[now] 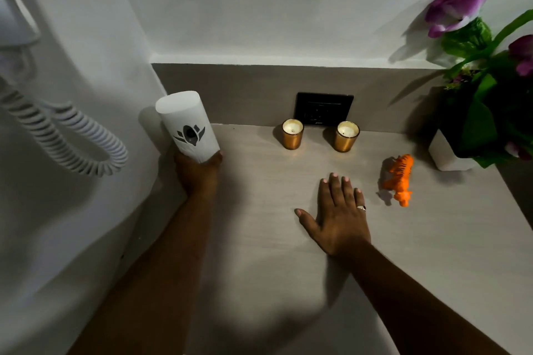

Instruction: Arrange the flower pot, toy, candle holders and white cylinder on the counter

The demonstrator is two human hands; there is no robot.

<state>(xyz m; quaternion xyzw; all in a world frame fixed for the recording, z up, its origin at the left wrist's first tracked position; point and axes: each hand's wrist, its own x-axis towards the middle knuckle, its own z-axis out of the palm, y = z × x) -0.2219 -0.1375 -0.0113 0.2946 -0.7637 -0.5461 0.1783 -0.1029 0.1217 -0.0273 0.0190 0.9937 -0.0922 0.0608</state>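
Note:
A white cylinder [187, 125] with a black flower mark stands at the counter's back left corner, and my left hand [197, 174] grips its base. My right hand [339, 215] lies flat and open on the counter [259, 239], palm down, holding nothing. Two gold candle holders [292, 134] [347, 136] stand side by side near the back wall. An orange toy tiger [399, 179] lies just right of my right hand, apart from it. A white flower pot [445, 154] with purple flowers and green leaves sits at the far right.
A black wall socket [324, 108] sits on the grey backsplash behind the candle holders. A white coiled cord [72, 138] of a wall-mounted device hangs on the left wall. The counter's right edge runs down past the pot.

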